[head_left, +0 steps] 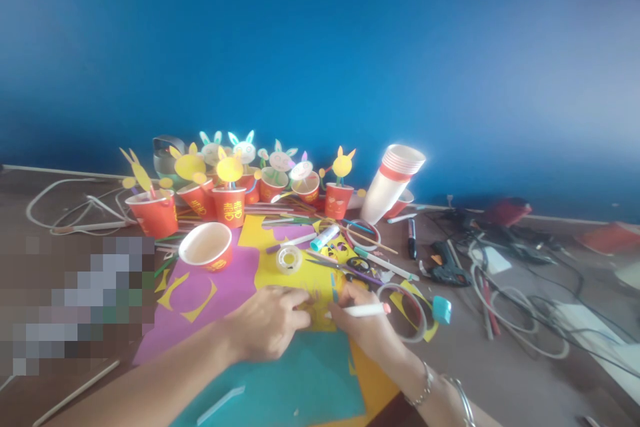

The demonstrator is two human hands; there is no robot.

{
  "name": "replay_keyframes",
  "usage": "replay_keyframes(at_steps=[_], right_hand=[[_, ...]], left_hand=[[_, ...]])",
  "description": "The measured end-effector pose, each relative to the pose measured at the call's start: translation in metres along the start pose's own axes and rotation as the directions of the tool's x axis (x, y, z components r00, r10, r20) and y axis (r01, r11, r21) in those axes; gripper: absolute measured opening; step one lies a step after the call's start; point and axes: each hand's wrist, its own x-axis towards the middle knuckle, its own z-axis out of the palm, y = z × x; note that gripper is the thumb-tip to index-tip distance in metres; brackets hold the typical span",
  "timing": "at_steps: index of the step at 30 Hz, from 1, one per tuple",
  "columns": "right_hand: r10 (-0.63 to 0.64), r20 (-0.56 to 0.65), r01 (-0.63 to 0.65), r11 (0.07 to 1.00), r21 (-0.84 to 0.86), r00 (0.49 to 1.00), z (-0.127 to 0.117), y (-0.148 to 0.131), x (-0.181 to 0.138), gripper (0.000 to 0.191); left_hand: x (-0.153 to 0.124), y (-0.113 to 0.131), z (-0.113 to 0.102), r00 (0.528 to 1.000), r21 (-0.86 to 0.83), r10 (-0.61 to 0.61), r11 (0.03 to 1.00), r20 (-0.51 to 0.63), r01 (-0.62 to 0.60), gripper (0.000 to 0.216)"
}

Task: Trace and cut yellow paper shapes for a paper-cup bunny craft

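My right hand (357, 320) is closed round a white marker (367, 310) with a pinkish end. The marker's other end points left, low over a yellow sheet of paper (280, 280). My left hand (270, 323) presses on the lower part of that sheet, its fingers curled and the fingertips partly hidden. Under my wrists lies a teal sheet (300, 377), and a purple sheet (200, 310) extends to the left. A clear tape roll (289, 259) and purple-handled scissors (345, 268) lie just beyond my hands. Whatever is drawn on the yellow paper is too blurred to read.
Red paper cups (230, 205) with paper rabbit heads line the back by the blue wall. A tilted cup stack (393, 183) stands right of them. An open cup (206, 247) sits left. A glue gun (447, 267) and tangled cables (515, 307) lie right.
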Motion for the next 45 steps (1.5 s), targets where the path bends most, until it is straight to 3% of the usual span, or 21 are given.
replay_keyframes(at_steps=[3, 7, 11, 14, 19, 29, 33, 37, 45], right_hand=[[0.028, -0.02, -0.026, 0.997, 0.074, 0.999, -0.001, 0.0, 0.001, 0.027], [0.096, -0.019, -0.081, 0.916, 0.393, 0.995, -0.005, -0.001, 0.001, 0.033], [0.12, -0.003, -0.1, 0.84, 0.534, 0.993, -0.01, -0.009, 0.001, 0.034], [0.112, 0.044, -0.119, 0.853, 0.509, 0.993, -0.014, -0.019, 0.001, 0.029], [0.04, 0.123, -0.096, 0.864, 0.494, 0.992, -0.019, -0.034, -0.001, 0.024], [-0.054, 0.014, 0.042, 0.895, 0.444, 0.998, -0.001, -0.063, 0.01, 0.018], [-0.061, 0.05, 0.04, 0.941, 0.337, 0.997, 0.001, -0.074, 0.011, 0.014], [-0.083, 0.154, 0.029, 0.946, 0.322, 0.985, 0.007, -0.072, 0.009, 0.011], [-0.143, 0.057, 0.118, 0.941, 0.319, 0.988, 0.033, -0.054, 0.003, 0.016]], left_hand=[[-0.001, -0.002, 0.002, 1.0, -0.072, -0.007, 0.997, -0.028, 0.005, 0.028], [-0.002, -0.006, 0.006, 0.976, -0.281, -0.013, 0.958, -0.217, -0.05, 0.047], [-0.003, -0.007, 0.009, 0.935, -0.431, -0.146, 0.902, -0.323, -0.008, 0.048], [-0.003, -0.006, 0.009, 0.917, -0.508, -0.239, 0.86, -0.32, 0.047, 0.051], [-0.002, -0.007, 0.009, 0.925, -0.586, -0.242, 0.81, -0.293, 0.026, 0.051], [0.0, -0.01, 0.016, 0.918, -0.57, -0.187, 0.82, -0.349, -0.05, 0.072], [0.0, -0.012, 0.017, 0.934, -0.568, -0.145, 0.82, -0.327, -0.072, 0.077], [-0.002, -0.01, 0.015, 0.949, -0.534, -0.119, 0.843, -0.293, -0.059, 0.081], [-0.004, -0.005, 0.015, 0.912, -0.581, -0.213, 0.813, -0.35, -0.034, 0.09]])
